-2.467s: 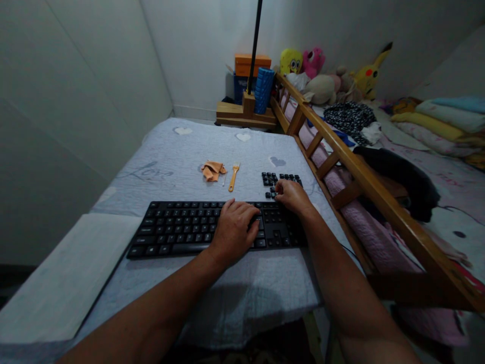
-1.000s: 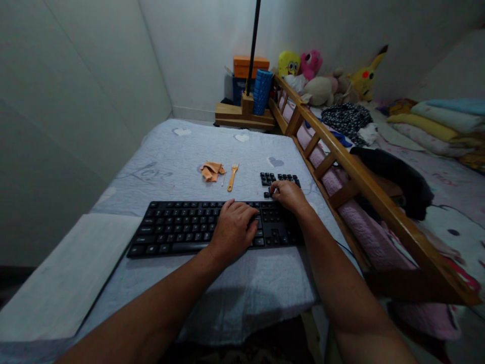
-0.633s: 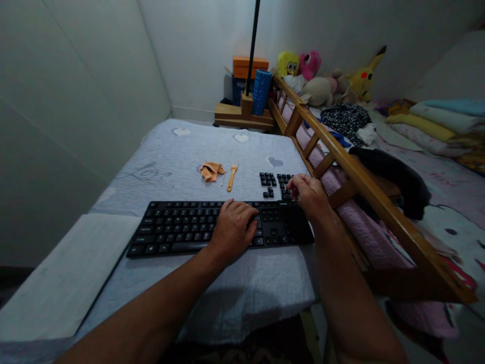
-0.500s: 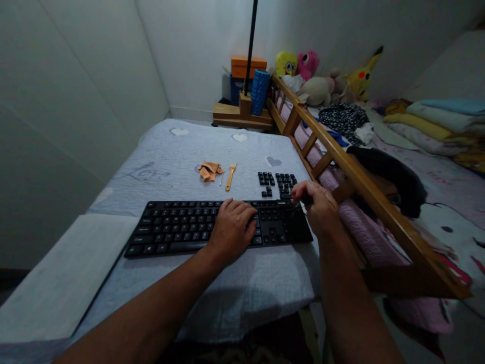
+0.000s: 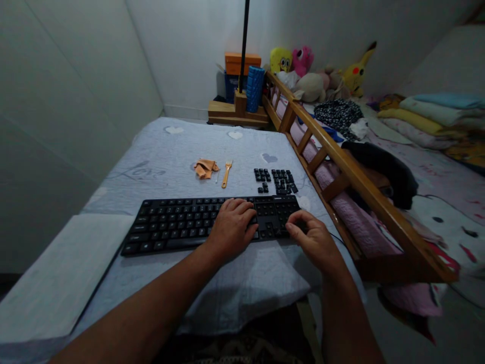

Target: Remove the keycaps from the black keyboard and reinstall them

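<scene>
A long black plastic keyboard [image 5: 182, 222] lies flat across a pale blue quilted cover [image 5: 151, 146] patterned with hearts, and clock directions here run from its middle, with 12 o'clock pointing away from the person. The left hand [image 5: 234, 226] rests palm down on it, a little toward 3 o'clock, its fingers loosely bent and slightly spread over the keys, gripping nothing that shows. The right hand [image 5: 309, 233] is at 3 o'clock, by the keyboard's end, with thumb and forefinger curved toward each other and nearly closed; I cannot tell whether something small sits between the tips or whether they touch the keys. At 2 o'clock, near the keyboard's far edge, loose black plastic keycaps [image 5: 283, 179] lie in small clusters on the cover. Close to 12 o'clock lie a crumpled orange-brown cloth [image 5: 205, 168], a thin white stick [image 5: 217, 175] just beside it, and a slim yellow-handled brush [image 5: 226, 175] with pale bristles, its handle angled toward the keyboard. A flat, whitish rectangular sheet [image 5: 64, 273] extends between 8 and 9 o'clock. A varnished wooden bed rail [image 5: 333, 149] slants past at 2 o'clock. Farther off, toward 1 o'clock, a textured blue cylinder [image 5: 255, 89] stands upright near an orange box [image 5: 232, 63].
</scene>
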Demonstrator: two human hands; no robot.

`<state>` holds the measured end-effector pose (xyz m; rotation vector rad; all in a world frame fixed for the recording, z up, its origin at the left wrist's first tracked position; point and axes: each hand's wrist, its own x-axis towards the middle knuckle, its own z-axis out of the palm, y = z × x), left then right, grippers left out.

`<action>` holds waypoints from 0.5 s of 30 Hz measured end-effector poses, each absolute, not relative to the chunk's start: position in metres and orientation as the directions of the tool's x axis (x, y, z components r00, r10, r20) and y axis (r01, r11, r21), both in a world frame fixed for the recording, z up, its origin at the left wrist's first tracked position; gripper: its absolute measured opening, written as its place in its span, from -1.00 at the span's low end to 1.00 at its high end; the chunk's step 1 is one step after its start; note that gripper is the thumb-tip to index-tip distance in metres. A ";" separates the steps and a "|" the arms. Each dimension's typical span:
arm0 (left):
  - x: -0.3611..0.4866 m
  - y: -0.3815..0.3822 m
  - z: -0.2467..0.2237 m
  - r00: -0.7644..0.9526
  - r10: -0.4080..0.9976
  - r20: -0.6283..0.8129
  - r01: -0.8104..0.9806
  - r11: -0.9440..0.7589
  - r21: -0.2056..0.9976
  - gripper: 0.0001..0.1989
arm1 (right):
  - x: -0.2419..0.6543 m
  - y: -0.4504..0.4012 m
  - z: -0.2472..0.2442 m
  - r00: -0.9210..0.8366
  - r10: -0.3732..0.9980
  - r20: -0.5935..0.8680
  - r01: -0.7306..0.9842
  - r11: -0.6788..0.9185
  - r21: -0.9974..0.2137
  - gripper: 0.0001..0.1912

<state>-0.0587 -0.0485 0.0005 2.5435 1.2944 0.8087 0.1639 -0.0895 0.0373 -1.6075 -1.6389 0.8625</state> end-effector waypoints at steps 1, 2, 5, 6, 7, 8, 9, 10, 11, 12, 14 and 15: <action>-0.059 -0.049 0.001 0.478 0.791 0.382 0.696 -0.606 0.384 -0.81 | 0.164 -0.092 0.038 -0.006 0.999 0.046 0.588 0.041 -0.808 -0.85; -0.059 -0.049 0.001 0.481 0.791 0.377 0.697 -0.606 0.382 -0.81 | 0.163 -0.094 0.038 0.000 0.998 0.066 0.616 0.052 -0.786 -0.87; -0.058 -0.049 0.001 0.485 0.793 0.369 0.698 -0.605 0.383 -0.80 | 0.160 -0.100 0.038 0.010 0.994 0.113 0.682 0.076 -0.727 -0.89; -0.058 -0.049 0.001 0.484 0.794 0.368 0.699 -0.603 0.384 -0.79 | 0.159 -0.102 0.036 0.003 0.991 0.136 0.701 0.095 -0.707 -0.89; -0.058 -0.048 0.000 0.481 0.796 0.367 0.700 -0.601 0.385 -0.79 | 0.157 -0.104 0.035 -0.009 0.987 0.163 0.716 0.120 -0.688 -0.90; -0.057 -0.048 0.000 0.480 0.797 0.366 0.702 -0.599 0.385 -0.78 | 0.156 -0.105 0.033 -0.026 0.981 0.190 0.727 0.149 -0.670 -0.90; -0.057 -0.048 0.000 0.480 0.798 0.365 0.703 -0.598 0.384 -0.78 | 0.155 -0.107 0.031 -0.045 0.975 0.218 0.734 0.180 -0.654 -0.91; -0.057 -0.048 0.000 0.479 0.799 0.363 0.704 -0.597 0.385 -0.78 | 0.154 -0.108 0.029 -0.066 0.968 0.241 0.740 0.210 -0.639 -0.92; -0.057 -0.048 -0.001 0.479 0.799 0.363 0.704 -0.597 0.385 -0.78 | 0.153 -0.109 0.027 -0.085 0.961 0.263 0.743 0.237 -0.626 -0.92; -0.057 -0.048 -0.001 0.480 0.799 0.363 0.703 -0.598 0.385 -0.78 | 0.152 -0.110 0.025 -0.102 0.954 0.282 0.747 0.261 -0.612 -0.92; -0.057 -0.049 -0.001 0.481 0.798 0.363 0.702 -0.599 0.386 -0.78 | 0.151 -0.112 0.021 -0.130 0.942 0.310 0.752 0.298 -0.588 -0.94; -0.057 -0.049 0.000 0.482 0.798 0.363 0.701 -0.599 0.386 -0.78 | 0.151 -0.113 0.020 -0.137 0.937 0.320 0.753 0.309 -0.581 -0.95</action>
